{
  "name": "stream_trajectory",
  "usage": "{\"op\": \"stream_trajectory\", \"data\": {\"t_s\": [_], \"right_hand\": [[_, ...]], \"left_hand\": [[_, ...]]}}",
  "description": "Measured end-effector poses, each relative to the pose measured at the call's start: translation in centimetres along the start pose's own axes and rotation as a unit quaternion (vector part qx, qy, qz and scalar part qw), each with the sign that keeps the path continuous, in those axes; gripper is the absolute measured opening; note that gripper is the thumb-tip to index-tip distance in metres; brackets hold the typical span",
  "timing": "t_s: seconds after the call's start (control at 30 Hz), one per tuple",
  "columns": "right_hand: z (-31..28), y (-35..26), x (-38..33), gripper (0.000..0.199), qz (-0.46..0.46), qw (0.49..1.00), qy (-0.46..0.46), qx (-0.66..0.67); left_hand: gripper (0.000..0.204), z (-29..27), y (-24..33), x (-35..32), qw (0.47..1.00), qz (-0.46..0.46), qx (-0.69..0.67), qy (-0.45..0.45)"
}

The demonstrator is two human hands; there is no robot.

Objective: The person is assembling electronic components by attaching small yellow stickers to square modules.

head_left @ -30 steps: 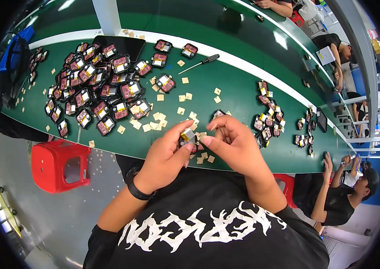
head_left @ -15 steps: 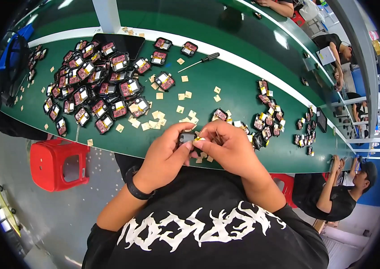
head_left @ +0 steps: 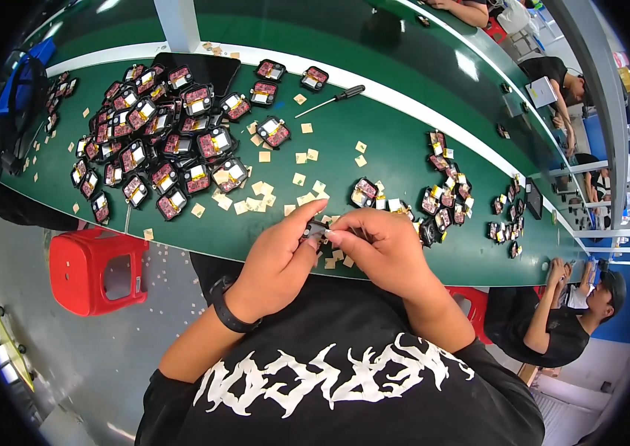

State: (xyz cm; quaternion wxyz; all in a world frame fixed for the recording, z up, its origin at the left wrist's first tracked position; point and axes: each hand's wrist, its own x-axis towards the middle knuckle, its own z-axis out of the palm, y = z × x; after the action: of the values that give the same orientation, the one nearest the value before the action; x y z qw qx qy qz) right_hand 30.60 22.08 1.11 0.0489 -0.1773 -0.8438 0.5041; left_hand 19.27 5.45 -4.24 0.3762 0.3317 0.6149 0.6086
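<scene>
In front of my chest, over the near edge of the green table, a small black-cased electronic unit (head_left: 318, 230) is between my hands. My left hand (head_left: 278, 259) is closed around its left side, thumb toward me. The thumb and fingertips of my right hand (head_left: 380, 251) pinch at its right edge; any smaller piece between them is hidden. Just beyond my right hand lies a similar open unit (head_left: 364, 192) with a red circuit board. Small cream paper squares (head_left: 305, 199) are scattered around my fingers.
A large heap of such units (head_left: 159, 126) covers the left, by a black tray (head_left: 218, 74). A screwdriver (head_left: 332, 101) lies at the back. Another cluster (head_left: 445, 197) sits to the right. A red stool (head_left: 81, 273) stands lower left; a co-worker (head_left: 553, 320) sits at right.
The unit in my hands has tilted, and its face shows less. My left fingers have shifted upward slightly. A yellow bit by my right thumb no longer shows.
</scene>
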Motion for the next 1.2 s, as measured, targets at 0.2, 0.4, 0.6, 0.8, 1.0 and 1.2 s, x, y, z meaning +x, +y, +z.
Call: {"op": "stream_trajectory", "data": {"t_s": [0.2, 0.4, 0.6, 0.8, 1.0, 1.2], "right_hand": [[0.2, 0.2, 0.0, 0.014, -0.002, 1.0, -0.025, -0.016], [0.8, 1.5, 0.1, 0.015, -0.1, 0.994, -0.002, -0.052], [1.5, 1.4, -0.2, 0.009, -0.04, 0.999, 0.005, 0.014], [2.7, 0.9, -0.6, 0.008, 0.061, 0.99, 0.043, 0.121], [3.5, 2.4, 0.6, 0.031, 0.09, 0.969, 0.069, 0.222], [2.8, 3.0, 1.2, 0.026, 0.137, 0.975, 0.016, 0.175]], "left_hand": [[0.045, 0.5, -0.6, -0.2, 0.999, 0.036, 0.029, 0.029], [0.045, 0.4, -0.5, -0.3, 0.998, 0.047, 0.028, 0.019], [0.045, 0.5, -0.4, -0.4, 0.998, 0.05, 0.024, 0.018], [0.046, 0.1, -1.3, -0.7, 0.994, 0.091, 0.064, -0.004], [0.048, -0.1, -0.8, -0.7, 0.997, 0.063, 0.011, -0.038], [0.047, -0.7, 0.0, -0.5, 0.996, 0.007, -0.066, -0.056]]}}
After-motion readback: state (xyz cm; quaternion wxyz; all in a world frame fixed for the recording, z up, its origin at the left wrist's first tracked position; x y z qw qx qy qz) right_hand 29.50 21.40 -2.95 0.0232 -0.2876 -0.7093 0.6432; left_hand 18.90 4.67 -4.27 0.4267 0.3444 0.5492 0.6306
